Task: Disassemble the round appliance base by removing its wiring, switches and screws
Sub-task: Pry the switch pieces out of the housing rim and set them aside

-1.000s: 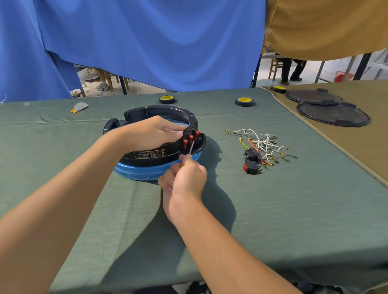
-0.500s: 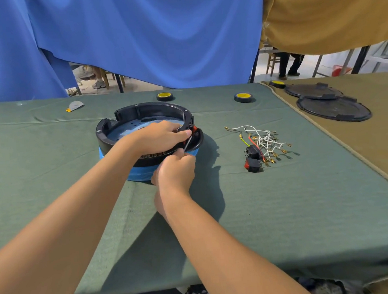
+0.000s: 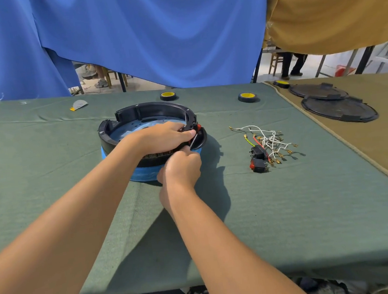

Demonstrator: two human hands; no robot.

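The round appliance base [image 3: 126, 119], a black ring on a blue bottom, lies on the green cloth at centre. My left hand [image 3: 164, 136] reaches across its near rim and grips the right side, next to a red switch [image 3: 199, 126]. My right hand [image 3: 182, 168] is closed around a small screwdriver [image 3: 193, 141] whose thin shaft points up at the switch area; its handle is hidden in my fist. A heap of removed wires [image 3: 268, 140] and two loose black-and-red switches [image 3: 257, 159] lie to the right.
Two yellow-topped tape rolls [image 3: 246, 97] sit near the far edge, a third at the cloth seam. Two dark round lids [image 3: 338, 110] lie on the tan cloth at right. A small grey scrap [image 3: 78, 105] lies far left. Blue and tan curtains hang behind.
The base has tipped back from tilted to flat on the cloth. My left hand shifted further over the switch corner, and my right hand moved up closer under it with the screwdriver.
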